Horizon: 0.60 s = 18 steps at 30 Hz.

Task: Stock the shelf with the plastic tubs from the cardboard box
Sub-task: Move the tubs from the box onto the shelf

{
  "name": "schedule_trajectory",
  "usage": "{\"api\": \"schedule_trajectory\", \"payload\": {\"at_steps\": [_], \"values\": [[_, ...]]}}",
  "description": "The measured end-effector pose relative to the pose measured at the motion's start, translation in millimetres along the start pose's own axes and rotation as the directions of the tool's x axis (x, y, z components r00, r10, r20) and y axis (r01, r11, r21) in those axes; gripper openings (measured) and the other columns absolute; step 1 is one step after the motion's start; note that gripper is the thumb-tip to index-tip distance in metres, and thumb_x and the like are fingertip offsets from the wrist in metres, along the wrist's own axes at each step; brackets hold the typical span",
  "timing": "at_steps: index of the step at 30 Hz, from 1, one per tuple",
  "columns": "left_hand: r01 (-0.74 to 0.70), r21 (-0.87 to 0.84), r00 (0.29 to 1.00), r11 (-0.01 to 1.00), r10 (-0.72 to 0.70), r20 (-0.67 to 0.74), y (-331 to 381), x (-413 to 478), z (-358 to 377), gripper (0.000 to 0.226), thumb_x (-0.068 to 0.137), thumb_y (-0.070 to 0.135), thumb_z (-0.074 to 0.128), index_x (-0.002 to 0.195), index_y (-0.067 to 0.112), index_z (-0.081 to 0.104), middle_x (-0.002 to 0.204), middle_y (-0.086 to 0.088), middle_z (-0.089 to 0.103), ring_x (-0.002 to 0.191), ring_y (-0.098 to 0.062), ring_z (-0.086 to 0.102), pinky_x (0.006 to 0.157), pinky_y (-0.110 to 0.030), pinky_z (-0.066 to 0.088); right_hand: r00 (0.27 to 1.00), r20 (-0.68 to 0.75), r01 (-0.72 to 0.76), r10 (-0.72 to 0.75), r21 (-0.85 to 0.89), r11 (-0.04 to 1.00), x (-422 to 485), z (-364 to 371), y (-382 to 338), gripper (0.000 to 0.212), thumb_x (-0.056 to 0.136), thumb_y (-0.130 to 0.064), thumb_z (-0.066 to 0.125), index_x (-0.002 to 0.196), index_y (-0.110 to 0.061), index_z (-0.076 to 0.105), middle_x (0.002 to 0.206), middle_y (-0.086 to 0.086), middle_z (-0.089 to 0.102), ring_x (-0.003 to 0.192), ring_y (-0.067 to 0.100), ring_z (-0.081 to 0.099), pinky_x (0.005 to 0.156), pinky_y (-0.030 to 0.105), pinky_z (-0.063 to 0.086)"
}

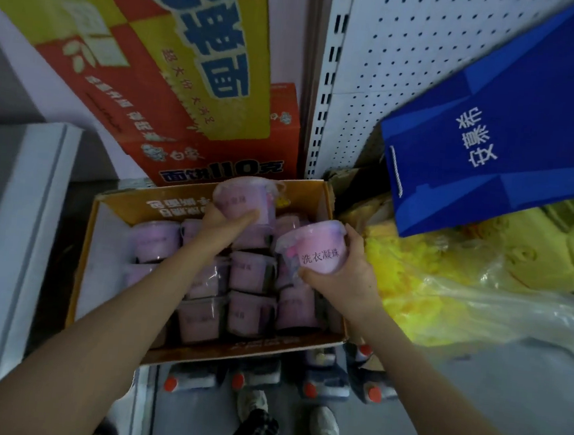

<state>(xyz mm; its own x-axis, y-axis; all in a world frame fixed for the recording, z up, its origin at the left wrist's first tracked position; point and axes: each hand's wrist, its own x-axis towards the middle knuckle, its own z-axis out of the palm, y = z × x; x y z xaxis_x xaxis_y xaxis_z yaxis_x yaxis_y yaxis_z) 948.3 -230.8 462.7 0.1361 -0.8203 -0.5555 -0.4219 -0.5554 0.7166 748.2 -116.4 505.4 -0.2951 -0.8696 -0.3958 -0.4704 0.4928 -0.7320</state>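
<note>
An open cardboard box [125, 204] lies below me, holding several pink plastic tubs [252, 271] packed side by side. My left hand [225, 224] grips one pink tub [246, 197] lifted above the box's far end. My right hand [346, 273] holds a second pink tub [314, 247] with black printed characters, raised over the box's right side. The white pegboard shelf back [411, 55] rises to the upper right.
A red and yellow carton [187, 72] leans behind the box. A blue paper bag [508, 131] and yellow goods in clear plastic [462, 282] sit at right. Several jugs with red caps [266, 380] stand under the box. A white cabinet edge [21, 213] is at left.
</note>
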Motion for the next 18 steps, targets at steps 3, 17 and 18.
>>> {"api": "schedule_trajectory", "payload": {"at_steps": [3, 17, 18], "values": [[-0.021, -0.036, 0.999, 0.999, 0.020, -0.026, 5, -45, -31, 0.110, 0.060, 0.061, 0.073, 0.145, 0.010, 0.025, 0.141, -0.010, 0.045, 0.124, -0.027, 0.049, 0.102, -0.044, 0.043, 0.999, 0.020, 0.050, -0.050, 0.004, 0.999, -15, -17, -14, 0.102, 0.064, -0.037, 0.081, 0.144, -0.025, 0.019, 0.136, 0.004, 0.048, 0.121, 0.026, 0.049, 0.083, 0.026, 0.040], [-0.185, -0.313, 0.825, 0.932, -0.026, -0.565, -41, -291, -166, 0.075, 0.063, 0.050, 0.081, 0.122, 0.017, 0.049, 0.106, -0.001, 0.065, 0.088, -0.013, 0.064, 0.066, -0.029, 0.050, 0.872, 0.281, 0.356, -0.402, 0.200, 0.913, -147, -22, -124, 0.099, 0.064, -0.042, 0.081, 0.143, -0.025, 0.024, 0.135, -0.004, 0.043, 0.123, 0.020, 0.045, 0.088, 0.028, 0.039], [-0.194, -0.301, 0.812, 0.934, -0.020, -0.583, -46, -310, -177, 0.081, 0.060, 0.055, 0.081, 0.124, 0.017, 0.049, 0.106, -0.001, 0.065, 0.089, -0.013, 0.064, 0.064, -0.028, 0.049, 0.854, 0.290, 0.382, -0.432, 0.215, 0.899, -158, -16, -132, 0.099, 0.064, -0.039, 0.082, 0.143, -0.025, 0.025, 0.132, -0.005, 0.045, 0.120, 0.018, 0.046, 0.086, 0.025, 0.039]]}}
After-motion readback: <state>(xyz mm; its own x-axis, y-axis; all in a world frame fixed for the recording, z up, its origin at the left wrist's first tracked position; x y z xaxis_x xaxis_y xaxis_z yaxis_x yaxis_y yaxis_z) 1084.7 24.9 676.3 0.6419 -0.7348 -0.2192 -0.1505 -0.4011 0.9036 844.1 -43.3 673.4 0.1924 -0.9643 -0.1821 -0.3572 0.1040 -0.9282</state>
